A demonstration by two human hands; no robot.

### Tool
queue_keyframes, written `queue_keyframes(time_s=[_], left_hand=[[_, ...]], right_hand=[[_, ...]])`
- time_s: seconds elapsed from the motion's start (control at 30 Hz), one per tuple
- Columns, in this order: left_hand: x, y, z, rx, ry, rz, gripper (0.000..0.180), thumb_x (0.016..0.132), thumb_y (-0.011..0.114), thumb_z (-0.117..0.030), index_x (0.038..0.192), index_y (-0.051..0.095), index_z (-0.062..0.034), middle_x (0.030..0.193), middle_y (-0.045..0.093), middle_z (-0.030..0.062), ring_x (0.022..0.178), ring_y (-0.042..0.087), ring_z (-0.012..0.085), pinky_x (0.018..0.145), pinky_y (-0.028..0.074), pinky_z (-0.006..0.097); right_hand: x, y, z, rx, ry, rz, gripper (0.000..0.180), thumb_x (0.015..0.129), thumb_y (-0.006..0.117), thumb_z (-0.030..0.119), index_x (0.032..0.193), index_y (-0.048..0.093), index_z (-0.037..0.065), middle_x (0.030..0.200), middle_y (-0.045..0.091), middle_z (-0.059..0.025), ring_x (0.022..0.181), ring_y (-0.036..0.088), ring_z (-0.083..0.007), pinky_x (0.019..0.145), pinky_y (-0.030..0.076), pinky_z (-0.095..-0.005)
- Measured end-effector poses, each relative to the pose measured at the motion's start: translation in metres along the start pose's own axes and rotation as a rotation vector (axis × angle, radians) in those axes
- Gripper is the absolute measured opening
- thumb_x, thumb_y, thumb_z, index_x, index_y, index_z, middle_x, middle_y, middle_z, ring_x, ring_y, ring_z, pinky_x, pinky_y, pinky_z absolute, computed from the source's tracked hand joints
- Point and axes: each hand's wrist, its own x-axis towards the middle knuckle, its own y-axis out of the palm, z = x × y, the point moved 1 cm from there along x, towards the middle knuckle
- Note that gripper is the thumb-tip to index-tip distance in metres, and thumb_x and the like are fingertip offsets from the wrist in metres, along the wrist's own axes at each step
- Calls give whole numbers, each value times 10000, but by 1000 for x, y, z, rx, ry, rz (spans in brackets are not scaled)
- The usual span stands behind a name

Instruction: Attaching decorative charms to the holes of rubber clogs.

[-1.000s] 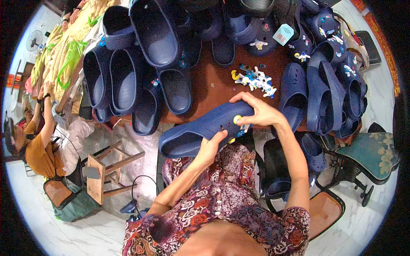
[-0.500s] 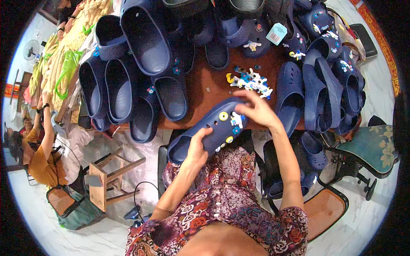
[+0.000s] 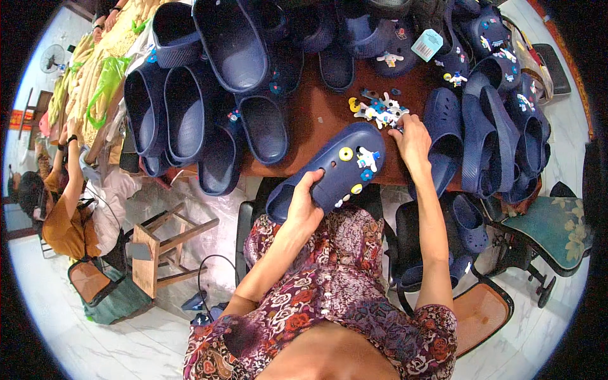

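A navy blue clog (image 3: 339,166) is tilted above my lap, its toe pointing away and to the right. Around its heel-side edge wraps my left hand (image 3: 306,204), thumb on top. Several charms dot the upper: a yellow ring (image 3: 345,154), a white character (image 3: 368,159), a blue flower and more yellow and white pieces along the right edge. At the right end of a charm pile (image 3: 380,109) on the brown table, my right hand (image 3: 415,140) has its fingertips bent together. Whatever they pinch is too small to make out.
Navy clogs (image 3: 266,130) crowd the table (image 3: 316,136) on the left, back and right; a pale blue tag (image 3: 427,45) hangs at the back. A wooden stool (image 3: 149,263) stands left, a green-seated chair (image 3: 548,225) right. At the far left sits another person (image 3: 69,218).
My right hand has left the clog's toe and reached right to the charm pile, fingers now bent together. The view has shifted slightly; my left hand still grips the clog.
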Motion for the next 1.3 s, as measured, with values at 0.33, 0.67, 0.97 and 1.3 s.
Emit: queue_keyframes(time_s=[0.33,0.67,0.97,1.3], left_hand=[[0,4,2,-17,24,7,338,899,576,-243,1161,579,-30,1133,648,108,1039,626,235,958,482,392],[4,1,10,42,86,-9,298,898,590,-230,1123,598,-33,1088,670,82,1000,646,206,944,488,367],[-2,2,18,120,231,15,249,846,667,-111,1087,623,-68,1059,674,34,957,648,150,870,515,323],[-8,7,22,182,316,31,335,833,710,-57,1145,587,-57,1084,642,17,1000,612,136,891,489,296]], right_hand=[[-5,-18,8,118,27,-63,158,820,646,121,933,589,27,887,604,-174,834,625,-350,694,488,-469],[-56,-63,89,902,42,240,156,945,561,101,1068,616,23,986,623,-84,795,616,-137,676,499,-282],[-78,-49,123,984,99,193,137,917,615,102,1025,614,16,939,668,-81,734,640,-171,672,514,-294],[-85,-53,126,808,95,55,108,859,689,114,917,648,33,859,655,-78,660,634,-155,604,511,-278]])
